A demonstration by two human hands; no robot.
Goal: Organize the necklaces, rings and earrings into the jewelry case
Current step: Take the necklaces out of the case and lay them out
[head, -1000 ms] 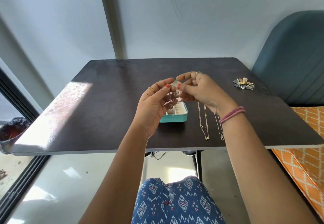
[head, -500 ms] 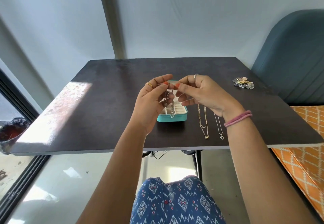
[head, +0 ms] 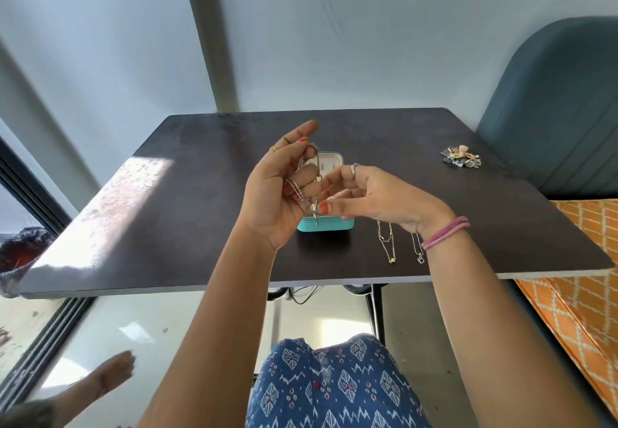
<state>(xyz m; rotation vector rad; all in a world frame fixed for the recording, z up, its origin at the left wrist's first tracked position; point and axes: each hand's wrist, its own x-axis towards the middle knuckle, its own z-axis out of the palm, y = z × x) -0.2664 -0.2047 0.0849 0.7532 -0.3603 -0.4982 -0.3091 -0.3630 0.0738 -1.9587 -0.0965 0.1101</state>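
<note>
We hold a silver necklace [head: 306, 180] above the teal jewelry case [head: 326, 223] on the surface [head: 200, 193]: left hand [head: 277, 190] curled round it, right hand [head: 364, 193] pinching its chain.

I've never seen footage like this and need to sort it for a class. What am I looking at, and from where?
There is no machine here: a person wears a camera on the head, looking down at their own hands. The left hand holds a silver chain looped over its fingers; the right hand pinches its lower end. Beneath them on the dark table sits an open teal jewelry case. Two necklaces lie flat to its right, and a small pile of jewelry sits at the far right.
</note>
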